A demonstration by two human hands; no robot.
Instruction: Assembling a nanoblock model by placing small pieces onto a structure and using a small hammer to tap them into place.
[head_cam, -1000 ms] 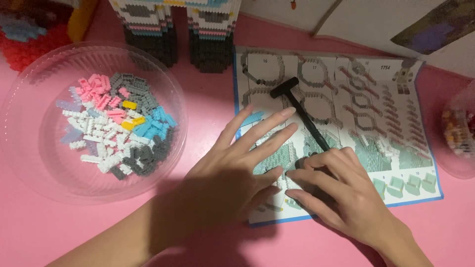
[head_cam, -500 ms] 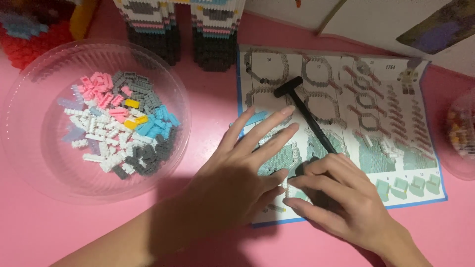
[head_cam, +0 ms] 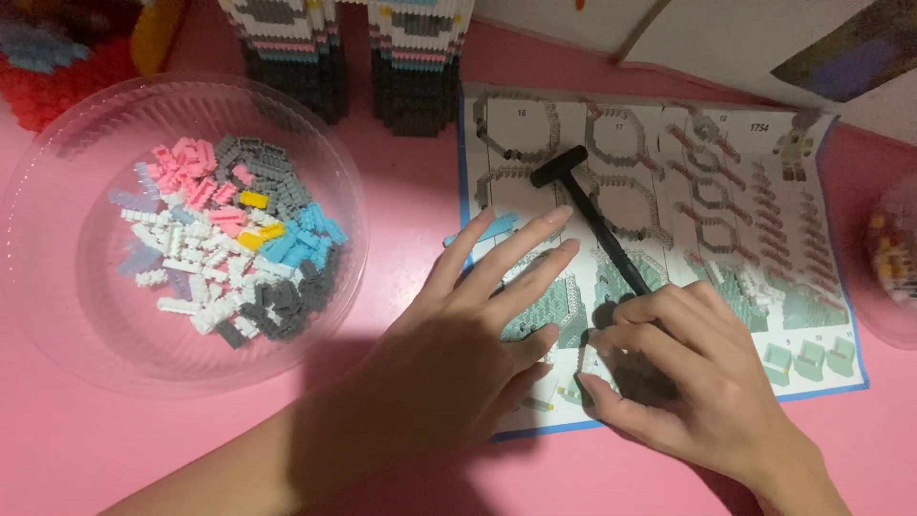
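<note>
Black hammer [head_cam: 597,218]: one; hands: two; clear bowl [head_cam: 57,315]: one.

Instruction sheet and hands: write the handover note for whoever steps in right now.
Left hand: open, fingers spread flat on the instruction sheet.
Right hand: curled on the sheet at the lower end of the black hammer tool; whether it grips the handle cannot be told.
Clear bowl of loose small bricks sits left of the sheet.
Two built brick columns stand at the back.
No loose brick is visible in either hand.
</note>
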